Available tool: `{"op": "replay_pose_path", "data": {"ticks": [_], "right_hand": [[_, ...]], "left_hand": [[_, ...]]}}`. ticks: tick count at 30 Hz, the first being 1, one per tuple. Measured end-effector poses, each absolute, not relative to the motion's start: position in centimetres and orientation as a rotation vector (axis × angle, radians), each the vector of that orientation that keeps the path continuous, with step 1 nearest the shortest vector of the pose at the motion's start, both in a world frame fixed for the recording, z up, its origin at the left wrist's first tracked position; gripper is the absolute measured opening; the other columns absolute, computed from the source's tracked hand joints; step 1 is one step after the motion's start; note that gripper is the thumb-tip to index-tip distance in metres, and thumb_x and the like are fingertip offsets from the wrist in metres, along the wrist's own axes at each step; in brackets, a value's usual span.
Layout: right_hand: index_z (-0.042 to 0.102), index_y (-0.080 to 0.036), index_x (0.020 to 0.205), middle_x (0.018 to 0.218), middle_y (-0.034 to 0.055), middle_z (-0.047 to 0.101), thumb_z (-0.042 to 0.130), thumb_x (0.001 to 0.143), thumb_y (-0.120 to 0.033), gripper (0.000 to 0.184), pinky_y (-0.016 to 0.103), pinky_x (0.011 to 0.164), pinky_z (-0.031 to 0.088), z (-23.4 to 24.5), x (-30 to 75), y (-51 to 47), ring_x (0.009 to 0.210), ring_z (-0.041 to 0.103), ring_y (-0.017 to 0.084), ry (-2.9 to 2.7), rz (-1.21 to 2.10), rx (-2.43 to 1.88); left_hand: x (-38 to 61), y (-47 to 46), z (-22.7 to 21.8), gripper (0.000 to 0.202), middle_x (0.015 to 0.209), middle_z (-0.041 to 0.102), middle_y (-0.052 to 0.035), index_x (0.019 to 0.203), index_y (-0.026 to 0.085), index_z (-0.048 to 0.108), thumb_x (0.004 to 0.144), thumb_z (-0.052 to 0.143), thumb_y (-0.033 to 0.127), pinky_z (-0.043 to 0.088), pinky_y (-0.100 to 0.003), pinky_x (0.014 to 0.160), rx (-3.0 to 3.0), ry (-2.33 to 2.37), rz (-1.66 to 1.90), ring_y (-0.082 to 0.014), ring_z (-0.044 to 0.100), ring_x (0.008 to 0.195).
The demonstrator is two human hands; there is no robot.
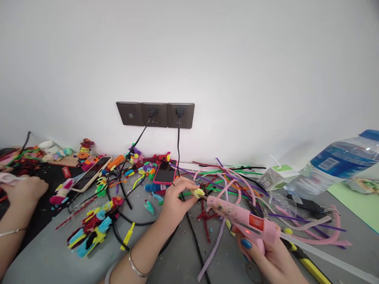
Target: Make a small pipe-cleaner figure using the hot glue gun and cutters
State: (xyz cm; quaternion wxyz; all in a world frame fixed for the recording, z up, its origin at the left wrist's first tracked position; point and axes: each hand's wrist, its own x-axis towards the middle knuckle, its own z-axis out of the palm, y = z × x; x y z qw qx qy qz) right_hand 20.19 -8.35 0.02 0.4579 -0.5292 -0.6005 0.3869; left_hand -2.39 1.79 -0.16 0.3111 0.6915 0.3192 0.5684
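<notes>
My left hand pinches a small yellow pipe-cleaner piece over the grey table. My right hand grips a pink hot glue gun, whose nozzle touches the yellow piece. A clear glue stick pokes out of the gun's back. Beneath the gun lies a heap of loose pipe cleaners in pink, purple and green, with a red twisted shape among them.
Another person's hand works at the far left. Finished colourful clips lie left of centre. Two phones charge from wall sockets by black cables. A water bottle, a drink carton and green paper sit right.
</notes>
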Motion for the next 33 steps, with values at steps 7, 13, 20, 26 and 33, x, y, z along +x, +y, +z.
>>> {"op": "replay_pose_path", "data": {"ticks": [7, 13, 20, 26, 33], "right_hand": [[0.071, -0.02, 0.111, 0.082, 0.0116, 0.074, 0.055, 0.091, -0.048, 0.038, 0.033, 0.069, 0.06, -1.2, 20.7, -8.6, 0.071, 0.07, 0.024, -1.745, 0.638, -1.277], [0.076, -0.019, 0.095, 0.084, 0.0133, 0.076, 0.055, 0.09, -0.05, 0.038, 0.031, 0.06, 0.061, -1.6, 20.9, -8.7, 0.07, 0.072, 0.025, -1.787, 0.535, -1.311], [0.074, -0.018, 0.1, 0.086, 0.013, 0.076, 0.054, 0.091, -0.048, 0.037, 0.03, 0.063, 0.061, -1.6, 20.9, -8.8, 0.073, 0.072, 0.024, -1.796, 0.488, -1.303], [0.075, -0.017, 0.098, 0.085, 0.013, 0.076, 0.056, 0.091, -0.046, 0.035, 0.029, 0.061, 0.061, -1.8, 21.0, -8.8, 0.07, 0.072, 0.023, -1.825, 0.444, -1.304], [0.07, -0.02, 0.112, 0.076, 0.0088, 0.073, 0.053, 0.093, -0.043, 0.034, 0.028, 0.06, 0.06, -0.7, 20.5, -8.5, 0.059, 0.068, 0.021, -1.826, 0.539, -1.257]], "left_hand": [[-2.4, 1.9, -0.4, 0.014, 0.092, 0.068, -0.0052, 0.089, 0.02, 0.069, 0.078, 0.07, 0.011, 0.05, -0.031, 0.078, 1.888, 0.817, 1.532, -0.0186, 0.065, 0.089], [-2.4, 1.8, -0.3, 0.019, 0.093, 0.067, -0.0048, 0.09, 0.02, 0.068, 0.077, 0.069, 0.007, 0.049, -0.029, 0.078, 1.914, 0.816, 1.513, -0.0177, 0.065, 0.089], [-2.4, 1.7, -0.3, 0.018, 0.094, 0.067, -0.0049, 0.09, 0.02, 0.066, 0.078, 0.069, 0.007, 0.05, -0.029, 0.079, 1.917, 0.825, 1.526, -0.0178, 0.065, 0.09], [-2.4, 1.8, -0.4, 0.015, 0.095, 0.067, -0.006, 0.089, 0.02, 0.066, 0.079, 0.069, 0.009, 0.05, -0.031, 0.08, 1.938, 0.844, 1.524, -0.0187, 0.065, 0.091], [-2.4, 1.7, -0.2, 0.015, 0.094, 0.067, -0.0061, 0.089, 0.02, 0.066, 0.079, 0.066, 0.008, 0.051, -0.032, 0.078, 1.954, 0.855, 1.515, -0.0191, 0.065, 0.091]]}}
